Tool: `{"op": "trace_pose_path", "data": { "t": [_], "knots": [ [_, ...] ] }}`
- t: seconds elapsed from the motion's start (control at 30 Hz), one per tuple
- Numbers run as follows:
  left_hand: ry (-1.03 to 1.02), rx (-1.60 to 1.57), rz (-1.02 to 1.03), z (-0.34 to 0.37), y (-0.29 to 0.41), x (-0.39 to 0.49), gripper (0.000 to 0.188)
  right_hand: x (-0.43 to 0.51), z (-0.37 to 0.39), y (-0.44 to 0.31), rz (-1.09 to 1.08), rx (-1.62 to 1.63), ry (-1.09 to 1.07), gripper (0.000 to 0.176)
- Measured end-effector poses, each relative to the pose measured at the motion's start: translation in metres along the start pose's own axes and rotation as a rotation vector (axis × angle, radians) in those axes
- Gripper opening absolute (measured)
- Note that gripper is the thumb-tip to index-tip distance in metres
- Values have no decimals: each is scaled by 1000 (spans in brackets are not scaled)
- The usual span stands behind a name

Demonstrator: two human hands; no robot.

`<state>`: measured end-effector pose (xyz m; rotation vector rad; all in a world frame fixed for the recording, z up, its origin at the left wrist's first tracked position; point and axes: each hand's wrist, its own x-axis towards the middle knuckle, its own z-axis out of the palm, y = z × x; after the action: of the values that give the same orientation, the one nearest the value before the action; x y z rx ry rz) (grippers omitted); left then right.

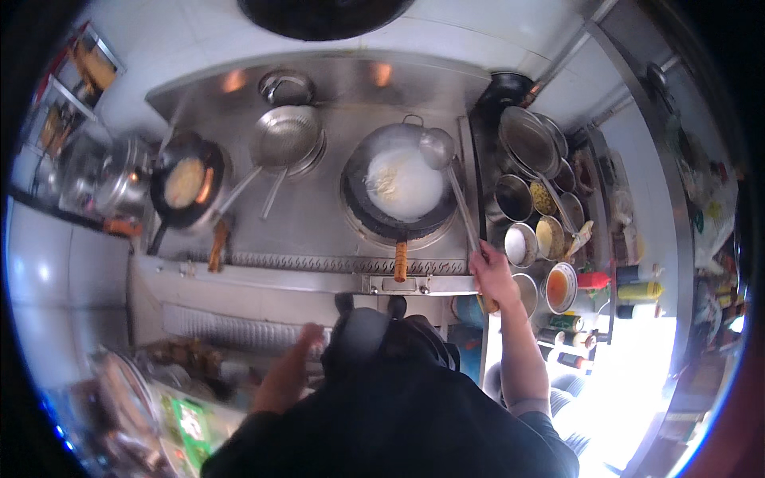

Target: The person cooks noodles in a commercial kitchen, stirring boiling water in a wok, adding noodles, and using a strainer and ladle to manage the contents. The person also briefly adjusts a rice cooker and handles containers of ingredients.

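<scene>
My right hand (493,272) is closed around the long handle of a metal ladle (437,148), whose bowl hangs over the right side of a wok (358,212). Steaming whitish liquid (412,185) fills the wok, with a pale yellowish clump (386,182) at its left. The wok's wooden handle (400,262) points towards me, with no hand on it. My left hand (309,339) is blurred, low at my left side in front of the stove; nothing can be made out in it, and its fingers are unclear.
Strainers (288,136) rest at the stove's middle. A smaller dark pan (156,191) holding food stands at left. To the right are seasoning containers (520,244), a bowl of orange-red liquid (560,288), a large strainer (529,140) and several bottles (639,291).
</scene>
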<state>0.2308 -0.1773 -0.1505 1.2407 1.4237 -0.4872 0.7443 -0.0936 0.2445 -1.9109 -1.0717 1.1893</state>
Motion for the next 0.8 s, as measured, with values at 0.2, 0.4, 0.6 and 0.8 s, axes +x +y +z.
{"op": "trace_pose_path", "data": {
  "t": [0.2,0.4,0.6,0.8],
  "knots": [
    [36,230,146,-20,15,-12,23,-2,35,38,-125,-563,136,56],
    [288,409,334,-36,61,-40,35,-4,54,58,-139,-560,107,57],
    [277,3,578,-28,62,-28,30,-4,44,44,2,-429,-31,54],
    [83,-284,394,-19,70,5,23,-15,31,64,-56,-338,-1,54]
  ]
}}
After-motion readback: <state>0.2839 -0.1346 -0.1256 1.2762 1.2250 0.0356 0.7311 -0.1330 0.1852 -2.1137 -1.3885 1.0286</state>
